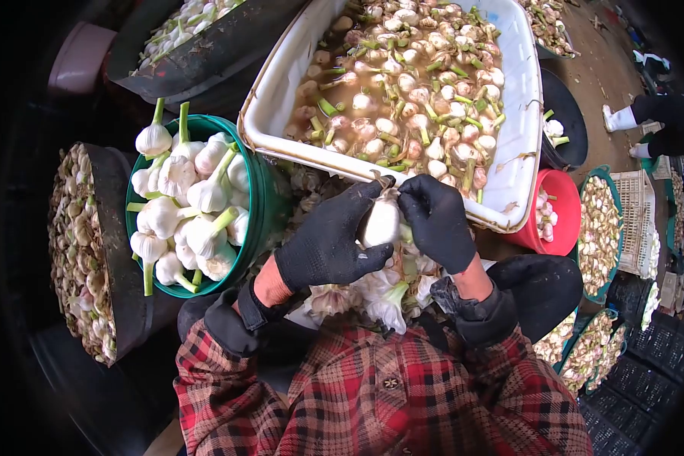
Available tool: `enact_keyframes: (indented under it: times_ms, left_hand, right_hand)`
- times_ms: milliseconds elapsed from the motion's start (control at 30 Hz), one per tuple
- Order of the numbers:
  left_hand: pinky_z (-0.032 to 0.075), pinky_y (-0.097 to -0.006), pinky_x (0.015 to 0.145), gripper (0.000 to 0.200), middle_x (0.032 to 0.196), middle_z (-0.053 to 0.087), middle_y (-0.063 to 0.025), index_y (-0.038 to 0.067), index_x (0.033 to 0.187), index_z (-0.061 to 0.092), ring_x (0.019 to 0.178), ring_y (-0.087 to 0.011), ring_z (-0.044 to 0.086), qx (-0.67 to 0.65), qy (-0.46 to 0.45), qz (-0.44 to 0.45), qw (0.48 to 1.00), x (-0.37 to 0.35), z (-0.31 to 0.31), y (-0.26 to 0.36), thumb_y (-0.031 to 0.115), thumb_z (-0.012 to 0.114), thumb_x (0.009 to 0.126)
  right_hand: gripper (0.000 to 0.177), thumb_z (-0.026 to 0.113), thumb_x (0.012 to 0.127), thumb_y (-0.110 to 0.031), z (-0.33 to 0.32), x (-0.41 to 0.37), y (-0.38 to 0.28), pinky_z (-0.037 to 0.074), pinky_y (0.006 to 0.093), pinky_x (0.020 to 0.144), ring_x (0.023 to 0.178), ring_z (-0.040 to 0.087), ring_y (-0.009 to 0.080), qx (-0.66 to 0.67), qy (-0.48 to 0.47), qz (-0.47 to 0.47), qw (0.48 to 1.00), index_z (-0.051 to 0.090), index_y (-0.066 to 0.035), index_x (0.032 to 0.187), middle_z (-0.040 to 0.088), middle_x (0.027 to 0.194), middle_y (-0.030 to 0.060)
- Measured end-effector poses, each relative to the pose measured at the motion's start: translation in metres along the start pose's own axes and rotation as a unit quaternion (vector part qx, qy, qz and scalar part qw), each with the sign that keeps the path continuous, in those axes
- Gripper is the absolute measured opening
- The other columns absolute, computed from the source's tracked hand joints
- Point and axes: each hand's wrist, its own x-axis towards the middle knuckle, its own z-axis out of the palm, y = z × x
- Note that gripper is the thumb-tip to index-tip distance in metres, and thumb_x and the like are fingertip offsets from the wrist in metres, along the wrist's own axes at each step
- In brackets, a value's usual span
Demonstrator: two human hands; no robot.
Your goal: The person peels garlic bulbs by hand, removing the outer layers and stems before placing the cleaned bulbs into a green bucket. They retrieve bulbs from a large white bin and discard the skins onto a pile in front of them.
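Note:
My left hand [334, 239], in a black glove, is closed around a white garlic bulb [382, 223] whose brownish end points away from me. Against the bulb's right side, my gloved right hand [438, 220] has its fingers curled and pinched at its outer layers; the fingertips are partly hidden. Below both hands, garlic bulbs with loose papery skins [387, 300] lie in my lap. Just beyond the hands stands a white tub [311, 152] of brownish water, full of floating garlic bulbs with cut green stems.
At left, a green bucket [239, 266] holds clean white garlic, beside a dark container [121, 251] of unpeeled bulbs. To the right are a red bucket [566, 213], a black bucket [566, 140] and a beige crate [635, 220]. Another person's leg [650, 114] shows at upper right.

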Motion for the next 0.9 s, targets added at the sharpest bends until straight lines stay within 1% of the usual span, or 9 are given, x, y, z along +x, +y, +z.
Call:
enact_keyframes:
  times_ms: [100,200,333,467,567,600,700,833,900]
  left_hand:
    - [0.048,-0.0355,0.084,0.065,0.105,0.06,-0.0178,-0.005,0.125,0.047,0.092,-0.0269,0.061,-0.014,0.017,-0.053,0.998,0.001,0.003,-0.002,0.02,0.075,0.072]
    - [0.048,-0.0383,0.081,0.056,0.1,0.06,-0.0168,-0.004,0.12,0.052,0.088,-0.0285,0.061,0.06,0.078,0.042,0.994,0.009,0.009,-0.001,0.021,0.074,0.075]
    - [0.047,-0.0386,0.082,0.042,0.102,0.062,-0.0158,-0.004,0.11,0.056,0.093,-0.0263,0.061,0.06,0.077,-0.077,0.992,0.002,0.011,0.004,0.021,0.071,0.079]
    - [0.047,-0.0296,0.083,0.045,0.111,0.06,-0.0131,-0.005,0.119,0.054,0.098,-0.0148,0.057,-0.26,0.098,-0.173,0.945,0.001,0.01,0.001,0.018,0.067,0.083]
    - [0.047,-0.0313,0.087,0.037,0.111,0.061,-0.012,-0.003,0.119,0.055,0.102,-0.0199,0.059,-0.512,0.174,-0.196,0.818,0.006,-0.005,0.016,0.007,0.063,0.084]
    - [0.047,-0.0313,0.087,0.037,0.111,0.061,-0.012,-0.003,0.119,0.055,0.102,-0.0199,0.059,-0.511,0.175,-0.196,0.819,0.002,-0.004,0.01,0.007,0.063,0.084]
    - [0.045,-0.037,0.094,0.027,0.112,0.061,-0.0153,0.001,0.108,0.057,0.107,-0.0318,0.059,-0.054,0.166,-0.033,0.984,-0.005,0.005,-0.024,0.003,0.061,0.082]
    - [0.045,-0.0401,0.094,0.032,0.115,0.059,-0.0191,0.0,0.11,0.057,0.107,-0.0329,0.058,-0.405,0.14,-0.258,0.866,-0.011,0.01,-0.057,-0.001,0.06,0.078]
    - [0.045,-0.0357,0.092,0.03,0.112,0.06,-0.0152,-0.002,0.114,0.055,0.103,-0.0254,0.059,-0.247,0.158,-0.207,0.933,-0.018,0.019,-0.053,0.012,0.056,0.088]
  right_hand:
    - [0.016,0.071,0.078,-0.008,-0.013,0.0,-0.012,0.046,0.0312,0.062,0.06,0.056,0.0183,0.096,-0.047,0.078,0.991,0.061,0.001,0.087,0.059,0.068,0.0135]
    - [0.017,0.072,0.078,-0.008,-0.009,-0.003,-0.011,0.045,0.0294,0.061,0.06,0.052,0.0131,0.104,-0.064,0.049,0.991,0.062,0.001,0.088,0.058,0.066,0.0107]
    - [0.014,0.067,0.083,-0.011,0.001,-0.006,-0.006,0.045,0.032,0.06,0.06,0.054,0.0163,0.017,-0.016,0.008,1.0,0.061,0.001,0.084,0.06,0.067,0.0119]
    - [0.015,0.065,0.084,-0.012,0.011,-0.002,0.002,0.044,0.0329,0.06,0.06,0.054,0.0167,0.073,0.089,0.075,0.991,0.061,0.003,0.084,0.062,0.067,0.0124]
    - [0.013,0.064,0.085,-0.011,0.007,-0.003,0.001,0.044,0.0309,0.059,0.06,0.053,0.0149,0.033,0.111,0.095,0.989,0.061,0.002,0.084,0.061,0.065,0.0113]
    - [0.013,0.064,0.085,-0.01,0.006,-0.006,-0.001,0.043,0.0304,0.059,0.06,0.053,0.0146,0.019,0.119,0.118,0.986,0.061,0.002,0.084,0.06,0.065,0.0111]
    - [0.011,0.064,0.084,-0.009,0.019,-0.027,-0.002,0.045,0.0333,0.057,0.058,0.056,0.0217,0.018,0.094,0.077,0.992,0.06,0.0,0.088,0.06,0.068,0.0137]
    - [0.022,0.068,0.078,-0.013,0.015,-0.038,-0.009,0.05,0.0408,0.063,0.074,0.062,0.0357,-0.056,-0.057,-0.047,0.996,0.06,-0.006,0.097,0.061,0.083,0.0156]
    - [0.026,0.07,0.077,-0.015,0.004,-0.035,-0.02,0.05,0.0402,0.063,0.074,0.062,0.0335,-0.128,-0.039,-0.067,0.989,0.059,-0.007,0.099,0.062,0.083,0.0133]
